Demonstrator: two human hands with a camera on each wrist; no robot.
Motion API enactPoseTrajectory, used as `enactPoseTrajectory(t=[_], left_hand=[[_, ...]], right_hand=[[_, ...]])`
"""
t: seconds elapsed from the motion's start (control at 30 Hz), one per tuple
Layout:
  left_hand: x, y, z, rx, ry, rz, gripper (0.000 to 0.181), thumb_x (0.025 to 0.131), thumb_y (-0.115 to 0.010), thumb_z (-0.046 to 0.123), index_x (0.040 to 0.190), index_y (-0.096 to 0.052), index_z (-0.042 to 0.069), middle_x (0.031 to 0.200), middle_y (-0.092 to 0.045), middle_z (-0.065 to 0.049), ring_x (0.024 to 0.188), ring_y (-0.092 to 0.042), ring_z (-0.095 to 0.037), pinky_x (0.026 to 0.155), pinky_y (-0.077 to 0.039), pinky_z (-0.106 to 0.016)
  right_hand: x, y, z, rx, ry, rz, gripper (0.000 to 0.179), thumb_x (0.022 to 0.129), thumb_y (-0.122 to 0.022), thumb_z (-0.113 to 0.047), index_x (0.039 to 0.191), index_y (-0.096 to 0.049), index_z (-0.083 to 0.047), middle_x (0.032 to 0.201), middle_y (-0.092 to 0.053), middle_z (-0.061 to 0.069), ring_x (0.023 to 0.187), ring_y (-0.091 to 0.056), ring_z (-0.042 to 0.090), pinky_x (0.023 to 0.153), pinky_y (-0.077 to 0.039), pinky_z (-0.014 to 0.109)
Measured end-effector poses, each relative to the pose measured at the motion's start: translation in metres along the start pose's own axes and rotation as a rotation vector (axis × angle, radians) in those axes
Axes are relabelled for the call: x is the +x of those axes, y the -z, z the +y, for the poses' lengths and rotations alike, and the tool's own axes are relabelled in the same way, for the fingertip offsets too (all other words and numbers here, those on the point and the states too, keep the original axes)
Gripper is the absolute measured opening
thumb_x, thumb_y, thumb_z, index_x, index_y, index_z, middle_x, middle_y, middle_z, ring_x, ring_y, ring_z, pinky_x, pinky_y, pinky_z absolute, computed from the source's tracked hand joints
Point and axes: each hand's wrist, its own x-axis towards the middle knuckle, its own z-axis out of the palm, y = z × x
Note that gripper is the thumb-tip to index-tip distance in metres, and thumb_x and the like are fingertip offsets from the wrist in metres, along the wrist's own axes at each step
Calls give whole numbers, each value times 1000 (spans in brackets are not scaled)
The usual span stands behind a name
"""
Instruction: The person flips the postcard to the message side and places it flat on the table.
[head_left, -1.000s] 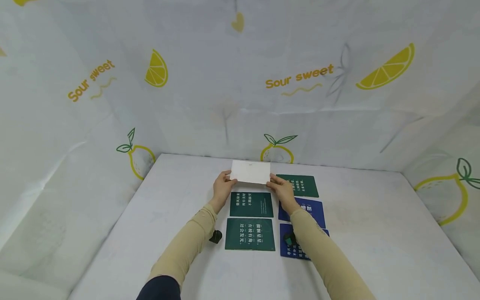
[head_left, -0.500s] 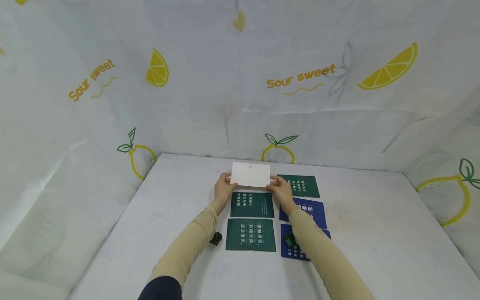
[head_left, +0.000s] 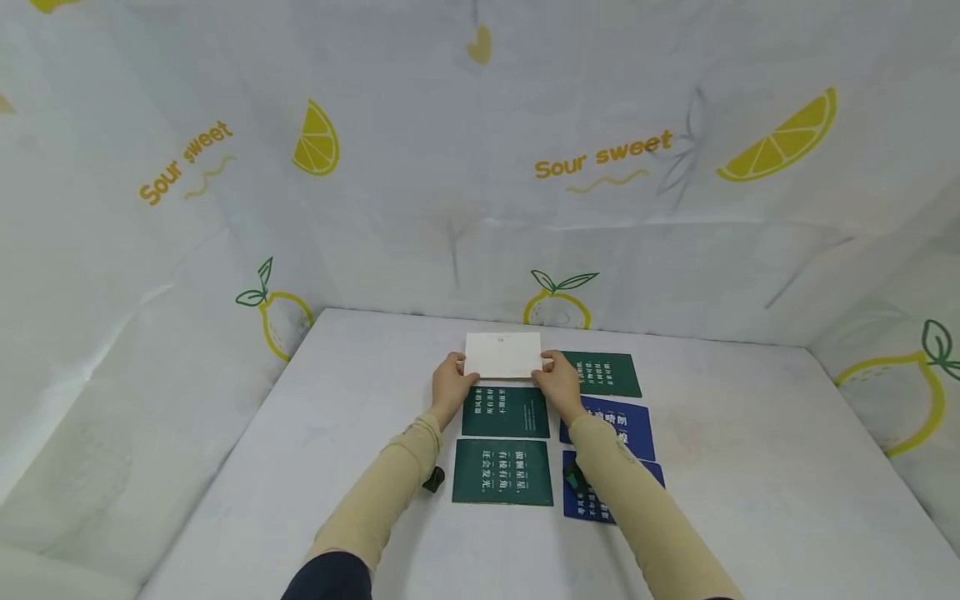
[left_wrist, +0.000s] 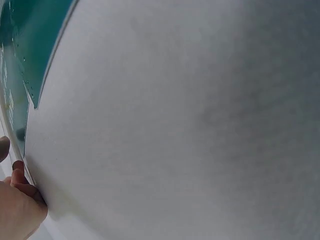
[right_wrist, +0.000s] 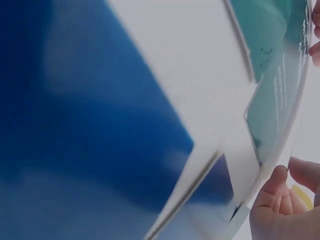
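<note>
Both hands hold a white-faced card (head_left: 502,356) by its two short sides, low over the far part of the table in the head view. My left hand (head_left: 450,387) pinches its left edge between thumb and fingers. At the opposite edge my right hand (head_left: 559,385) does the same. Just nearer lies a green card (head_left: 525,412) with white writing, and below it another green card (head_left: 502,472). In the right wrist view, the fingers of my right hand (right_wrist: 282,205) show at the lower right, beside a big blurred blue card (right_wrist: 95,115).
A third green card (head_left: 611,373) lies right of the right hand. Two blue cards, one upper (head_left: 636,429) and one lower (head_left: 588,507), are partly hidden by the right arm. The white table (head_left: 750,433) meets a lemon-printed sheet (head_left: 405,242) behind.
The white-faced card has come slightly nearer and lower in the head view, both hands keeping their grip. The cards on the table stay in place.
</note>
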Motion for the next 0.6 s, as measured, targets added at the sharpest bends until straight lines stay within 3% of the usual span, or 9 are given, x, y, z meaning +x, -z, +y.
enactPoseTrajectory(t=[0.3,0.37,0.5,0.6], left_hand=[[6,-1,-3,13,-50,15,39,79,-71,12,113,-59,-6,81,-59,-12,72,-51,-19,65,-44,-29],[6,0,-1,32,-13,-5,39,80,-70,8,114,-58,-6,83,-59,-13,74,-50,-20,66,-43,-30],[4,1,2,84,-4,-13,37,79,-70,8,112,-59,-5,79,-54,-10,70,-44,-16,63,-37,-25],[2,2,5,107,-2,-22,36,79,-71,9,110,-59,-5,82,-56,-11,72,-46,-17,65,-41,-27]], right_hand=[[3,0,-1,-121,28,-35,41,83,-60,-9,121,-54,4,93,-60,17,77,-54,24,69,-45,36],[3,-1,-3,-147,26,-52,40,84,-58,-9,121,-53,5,99,-61,20,82,-57,27,73,-47,40],[3,-3,-4,-215,31,-89,40,86,-55,-7,122,-50,9,113,-59,26,102,-59,35,87,-48,47],[2,-4,-5,-270,46,-104,40,86,-53,-6,122,-49,10,119,-56,28,112,-55,38,93,-45,49]])
